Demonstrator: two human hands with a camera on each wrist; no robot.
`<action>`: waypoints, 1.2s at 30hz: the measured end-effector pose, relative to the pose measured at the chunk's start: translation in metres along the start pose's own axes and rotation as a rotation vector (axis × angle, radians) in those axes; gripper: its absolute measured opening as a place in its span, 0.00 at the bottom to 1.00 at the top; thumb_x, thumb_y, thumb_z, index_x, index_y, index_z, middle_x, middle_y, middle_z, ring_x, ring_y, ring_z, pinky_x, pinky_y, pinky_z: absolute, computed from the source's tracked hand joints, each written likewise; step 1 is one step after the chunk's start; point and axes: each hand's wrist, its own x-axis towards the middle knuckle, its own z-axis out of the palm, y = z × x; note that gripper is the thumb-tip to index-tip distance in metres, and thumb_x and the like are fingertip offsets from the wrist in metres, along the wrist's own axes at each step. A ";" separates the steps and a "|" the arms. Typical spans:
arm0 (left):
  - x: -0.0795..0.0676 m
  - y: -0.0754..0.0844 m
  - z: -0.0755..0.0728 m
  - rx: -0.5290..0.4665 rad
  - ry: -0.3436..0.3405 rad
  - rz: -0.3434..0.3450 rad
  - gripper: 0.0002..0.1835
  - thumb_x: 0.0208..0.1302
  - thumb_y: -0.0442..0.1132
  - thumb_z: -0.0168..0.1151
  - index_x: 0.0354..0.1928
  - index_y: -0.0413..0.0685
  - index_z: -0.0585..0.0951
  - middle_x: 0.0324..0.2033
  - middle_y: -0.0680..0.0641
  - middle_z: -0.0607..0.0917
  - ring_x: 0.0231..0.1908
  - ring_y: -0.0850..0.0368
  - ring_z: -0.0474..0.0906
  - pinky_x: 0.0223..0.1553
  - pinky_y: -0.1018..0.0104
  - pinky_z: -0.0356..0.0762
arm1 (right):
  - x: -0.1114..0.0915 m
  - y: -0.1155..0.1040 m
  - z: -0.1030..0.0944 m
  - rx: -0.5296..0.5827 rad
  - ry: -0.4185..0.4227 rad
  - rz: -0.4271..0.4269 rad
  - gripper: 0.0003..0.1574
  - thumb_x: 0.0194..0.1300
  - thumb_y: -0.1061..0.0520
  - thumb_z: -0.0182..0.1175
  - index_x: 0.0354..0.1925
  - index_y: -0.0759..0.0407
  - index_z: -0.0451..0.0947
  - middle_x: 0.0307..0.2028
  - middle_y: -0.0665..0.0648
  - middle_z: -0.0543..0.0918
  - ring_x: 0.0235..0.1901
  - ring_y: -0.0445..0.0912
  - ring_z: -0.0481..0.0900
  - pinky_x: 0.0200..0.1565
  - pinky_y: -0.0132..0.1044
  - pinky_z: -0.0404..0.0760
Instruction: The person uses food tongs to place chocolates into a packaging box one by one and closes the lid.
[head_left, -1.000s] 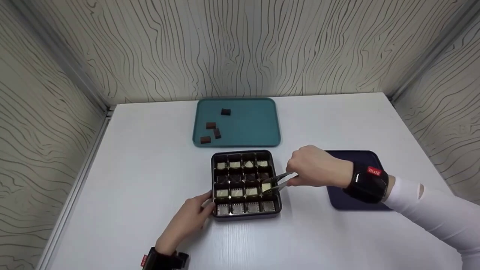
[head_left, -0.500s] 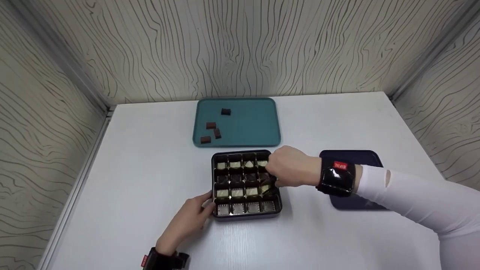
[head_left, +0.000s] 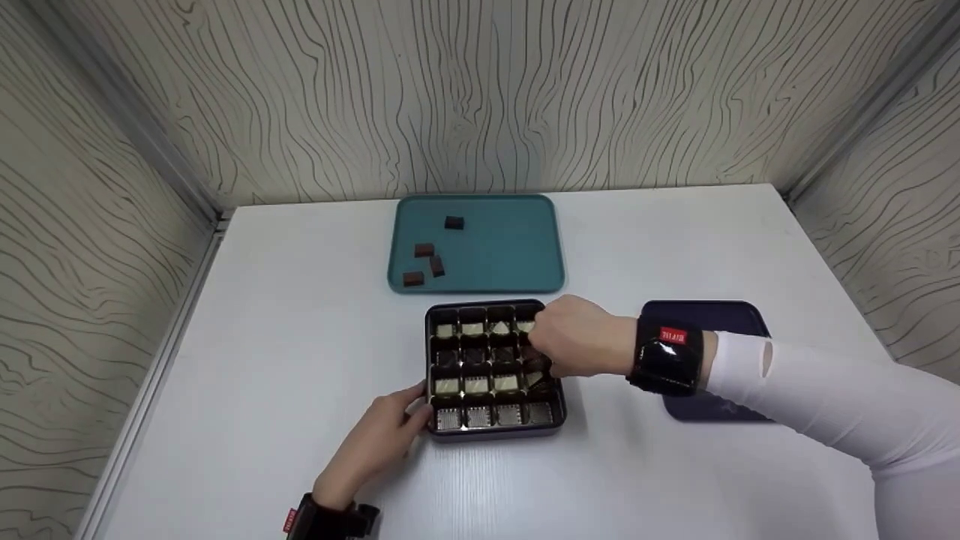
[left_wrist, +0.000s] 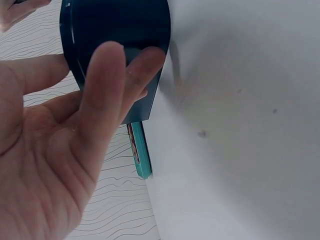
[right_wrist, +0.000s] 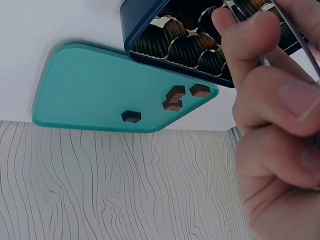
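Note:
A dark square box (head_left: 499,434) is divided into cells, with white chocolates (head_left: 448,385) in some and dark chocolates (head_left: 475,355) in others. At the box's front left corner my left hand (head_left: 384,429) touches the side. In the left wrist view its fingers (left_wrist: 102,82) lie fairly straight along the outer wall. My right hand (head_left: 581,337), fingers curled, grips metal tongs (right_wrist: 300,37) above the box's right edge. The tongs' tips are hidden in the head view, and I cannot tell whether they pinch a piece.
Behind the box lies a teal tray (head_left: 510,255) with several brown chocolates (head_left: 424,250) toward its left side. A dark purple tray (head_left: 701,409) sits at the right, partly under the right forearm. A patterned wall panel (head_left: 480,97) stands at the table's back edge.
My right hand has moved left with the tongs, from beside the box to over its right edge, now covering the tongs in the head view. My left hand stays at the box's corner.

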 end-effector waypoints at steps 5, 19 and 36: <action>0.000 0.000 0.000 0.006 0.000 -0.004 0.29 0.79 0.42 0.55 0.72 0.26 0.70 0.65 0.26 0.80 0.17 0.64 0.71 0.30 0.69 0.73 | -0.006 0.006 -0.006 0.032 0.013 0.014 0.27 0.51 0.43 0.82 0.16 0.54 0.77 0.15 0.47 0.76 0.17 0.40 0.66 0.21 0.35 0.75; 0.001 0.000 0.000 0.076 0.024 0.013 0.28 0.79 0.42 0.56 0.70 0.27 0.73 0.66 0.29 0.81 0.33 0.59 0.81 0.51 0.51 0.81 | -0.008 0.043 -0.025 0.321 0.172 0.258 0.34 0.63 0.41 0.74 0.13 0.49 0.66 0.14 0.45 0.61 0.17 0.42 0.64 0.22 0.35 0.63; 0.000 0.001 0.000 0.014 -0.005 -0.014 0.29 0.80 0.43 0.55 0.73 0.29 0.70 0.45 0.31 0.89 0.17 0.64 0.73 0.26 0.70 0.74 | 0.132 0.047 -0.033 0.414 0.047 0.575 0.35 0.72 0.41 0.66 0.16 0.52 0.61 0.16 0.47 0.59 0.20 0.42 0.62 0.24 0.33 0.63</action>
